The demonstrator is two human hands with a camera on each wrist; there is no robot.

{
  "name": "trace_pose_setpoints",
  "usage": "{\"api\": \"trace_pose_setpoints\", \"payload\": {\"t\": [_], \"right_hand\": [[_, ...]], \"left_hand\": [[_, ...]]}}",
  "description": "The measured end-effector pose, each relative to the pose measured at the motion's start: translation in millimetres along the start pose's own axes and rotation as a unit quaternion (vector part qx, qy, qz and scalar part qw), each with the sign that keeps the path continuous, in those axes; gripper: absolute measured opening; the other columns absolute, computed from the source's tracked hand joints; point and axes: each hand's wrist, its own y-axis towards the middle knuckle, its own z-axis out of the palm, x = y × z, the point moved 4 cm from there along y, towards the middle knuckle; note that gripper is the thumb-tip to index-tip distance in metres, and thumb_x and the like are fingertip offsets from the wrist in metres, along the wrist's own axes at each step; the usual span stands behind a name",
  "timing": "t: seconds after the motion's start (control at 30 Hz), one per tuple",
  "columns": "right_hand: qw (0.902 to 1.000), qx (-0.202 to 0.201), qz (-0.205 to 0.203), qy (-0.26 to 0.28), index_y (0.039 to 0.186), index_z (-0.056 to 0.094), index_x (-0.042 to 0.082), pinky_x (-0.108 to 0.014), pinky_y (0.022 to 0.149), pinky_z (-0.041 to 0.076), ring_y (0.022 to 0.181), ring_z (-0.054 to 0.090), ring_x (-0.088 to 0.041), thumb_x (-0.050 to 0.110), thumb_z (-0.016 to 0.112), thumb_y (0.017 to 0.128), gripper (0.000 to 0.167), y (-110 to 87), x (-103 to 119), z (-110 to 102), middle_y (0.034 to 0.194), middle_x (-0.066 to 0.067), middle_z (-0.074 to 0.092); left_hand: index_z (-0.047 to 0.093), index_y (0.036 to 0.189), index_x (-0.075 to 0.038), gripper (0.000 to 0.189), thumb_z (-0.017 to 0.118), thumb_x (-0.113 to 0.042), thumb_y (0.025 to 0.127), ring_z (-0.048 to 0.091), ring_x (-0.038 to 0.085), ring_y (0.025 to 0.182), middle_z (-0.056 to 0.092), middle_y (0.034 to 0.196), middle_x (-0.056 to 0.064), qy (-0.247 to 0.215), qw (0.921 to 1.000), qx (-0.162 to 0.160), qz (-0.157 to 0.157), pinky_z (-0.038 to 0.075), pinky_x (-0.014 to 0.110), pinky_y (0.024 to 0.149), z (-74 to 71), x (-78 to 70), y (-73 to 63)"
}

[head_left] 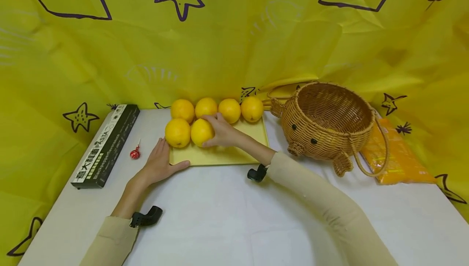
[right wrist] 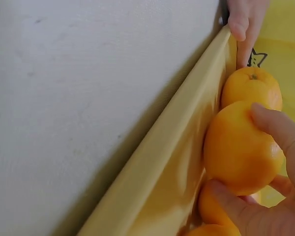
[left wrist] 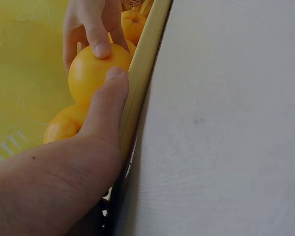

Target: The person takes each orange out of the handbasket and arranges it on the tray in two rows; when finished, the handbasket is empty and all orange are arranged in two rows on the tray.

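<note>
My right hand (head_left: 224, 132) grips an orange (head_left: 201, 133) in the front row on a shallow yellow tray (head_left: 223, 158). In the right wrist view its thumb and fingers span that orange (right wrist: 242, 147). Just left of it on the tray sits another orange (head_left: 177, 133), and several more, among them one orange (head_left: 229, 110), line the back edge. My left hand (head_left: 158, 161) rests at the tray's front left corner, fingers along the left side and thumb stretched out by the front rim. In the left wrist view the thumb (left wrist: 105, 105) looks straight; the other left fingers are hidden there.
Left of the tray lie a red-wrapped lollipop (head_left: 135, 153) and a black and white pasta box (head_left: 106, 146). A wicker pig-shaped basket (head_left: 322, 136) stands to the right, with an orange packet (head_left: 399, 156) behind it. Yellow patterned cloth (head_left: 227, 46) hangs along the back.
</note>
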Motion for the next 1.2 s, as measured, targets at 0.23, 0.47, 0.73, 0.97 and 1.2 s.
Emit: {"api": "trace_pose_setpoints", "payload": {"t": [0.23, 0.47, 0.73, 0.97, 1.2], "right_hand": [[0.9987, -0.026, -0.045, 0.004, 0.151, 0.031, 0.010, -0.046, 0.106, 0.045, 0.129, 0.045, -0.032, 0.034, 0.077, 0.083, 0.085, -39.1, 12.4, -37.8, 0.148, -0.019, 0.033], [0.9966, -0.043, -0.069, 0.012, 0.137, 0.052, 0.008, -0.038, 0.101, 0.050, 0.127, 0.051, -0.023, 0.022, 0.068, 0.091, 0.050, -110.7, 19.0, -158.0, 0.139, -0.010, 0.052], [0.9946, 0.091, 0.029, -0.040, 0.130, 0.061, 0.011, -0.018, 0.091, 0.051, 0.113, 0.060, -0.004, 0.022, 0.056, 0.099, 0.033, -146.1, -41.0, -238.7, 0.134, -0.009, 0.060], [0.9664, 0.200, 0.148, 0.067, 0.148, 0.039, 0.006, -0.038, 0.099, 0.053, 0.132, 0.052, -0.016, 0.029, 0.047, 0.103, 0.051, -140.1, -116.5, -259.5, 0.156, -0.018, 0.033], [0.9278, 0.295, 0.209, 0.091, 0.156, 0.018, 0.009, -0.047, 0.101, 0.046, 0.149, 0.008, -0.043, 0.033, 0.039, 0.105, 0.060, -145.0, -169.0, -242.9, 0.163, -0.021, 0.005]], "left_hand": [[-0.001, 0.152, 0.006, 0.114, 0.065, -0.058, 0.085, 0.001, 0.050, 0.147, 0.002, 0.159, 0.033, -0.005, 1.0000, 0.004, 0.004, 0.005, 0.061, 0.120, 0.5, 0.1, -1.3], [-0.002, 0.152, 0.007, 0.115, 0.065, -0.057, 0.084, 0.002, 0.048, 0.148, 0.002, 0.159, 0.032, 0.014, 0.9999, -0.004, 0.008, 0.004, 0.059, 0.121, -5.0, 4.0, 0.5], [-0.002, 0.152, 0.007, 0.115, 0.065, -0.057, 0.084, 0.002, 0.048, 0.148, 0.002, 0.159, 0.033, 0.005, 1.0000, -0.003, 0.006, 0.004, 0.059, 0.121, -2.8, 4.3, -2.0], [-0.002, 0.152, 0.007, 0.114, 0.066, -0.056, 0.085, 0.002, 0.048, 0.148, 0.002, 0.159, 0.033, 0.008, 1.0000, 0.001, 0.004, 0.004, 0.059, 0.121, -1.5, 3.5, -5.3], [-0.002, 0.152, 0.007, 0.115, 0.064, -0.058, 0.085, 0.001, 0.048, 0.148, 0.001, 0.159, 0.033, 0.008, 1.0000, 0.002, 0.006, 0.004, 0.059, 0.121, -0.9, 1.8, -2.4]]}}
